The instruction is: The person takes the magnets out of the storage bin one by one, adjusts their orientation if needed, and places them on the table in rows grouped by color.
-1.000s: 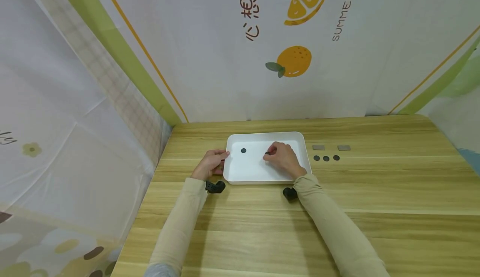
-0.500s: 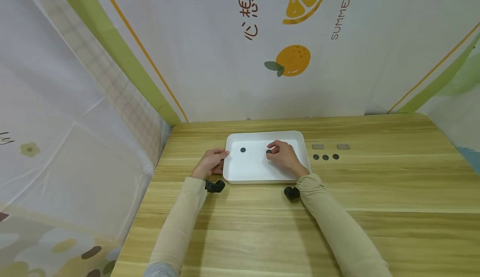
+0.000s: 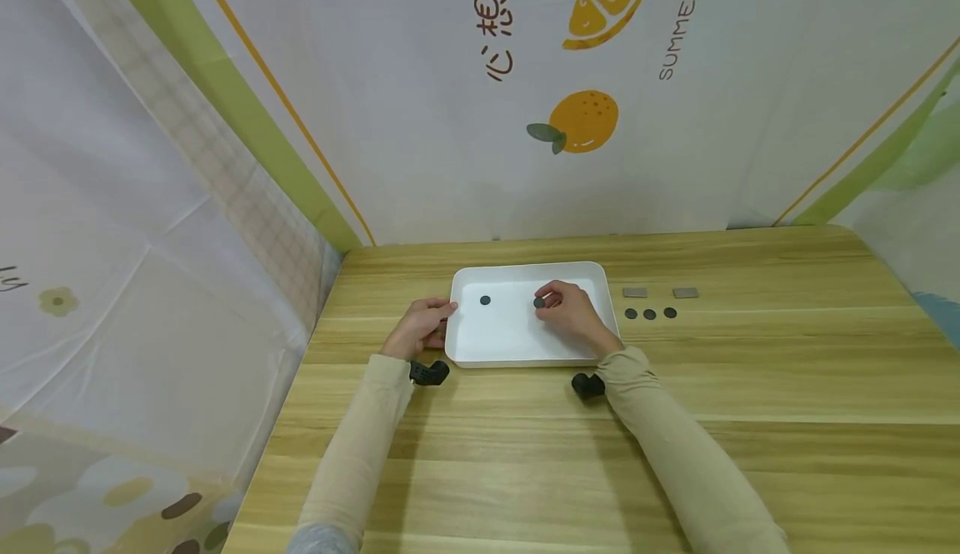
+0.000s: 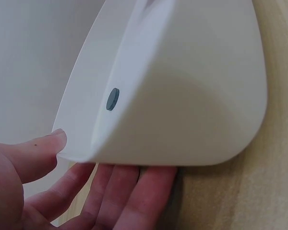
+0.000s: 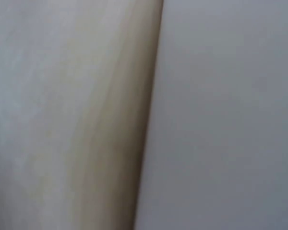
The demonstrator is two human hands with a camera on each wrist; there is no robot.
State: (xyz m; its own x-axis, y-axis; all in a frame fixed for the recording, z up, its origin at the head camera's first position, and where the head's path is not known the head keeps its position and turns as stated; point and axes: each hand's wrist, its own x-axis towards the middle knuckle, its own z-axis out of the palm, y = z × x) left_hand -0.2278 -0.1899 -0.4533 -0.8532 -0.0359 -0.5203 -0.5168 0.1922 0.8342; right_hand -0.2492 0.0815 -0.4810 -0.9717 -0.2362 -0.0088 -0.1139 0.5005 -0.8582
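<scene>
A shallow white tray [image 3: 498, 341] lies on the wooden table. My left hand [image 3: 422, 326] grips its left edge; in the left wrist view the thumb [image 4: 57, 141] is over the rim and the other fingers lie against the outer wall. Inside the tray, toward the left, is one dark round disc [image 3: 485, 300], visible also as a small dark disc [image 4: 113, 99] in the left wrist view. Over the tray's right half my right hand [image 3: 572, 311] pinches a second dark disc [image 3: 539, 303] at its fingertips. The right wrist view is blurred and shows no fingers.
Right of the tray, three dark discs [image 3: 649, 314] lie in a row on the table. Behind them are two flat grey rectangular pieces [image 3: 634, 292], set apart. A printed curtain [image 3: 450, 162] hangs behind the table's far edge.
My right hand has shifted slightly right with the pinched disc, whose flat face now shows more. The left hand keeps its grip on the tray.
</scene>
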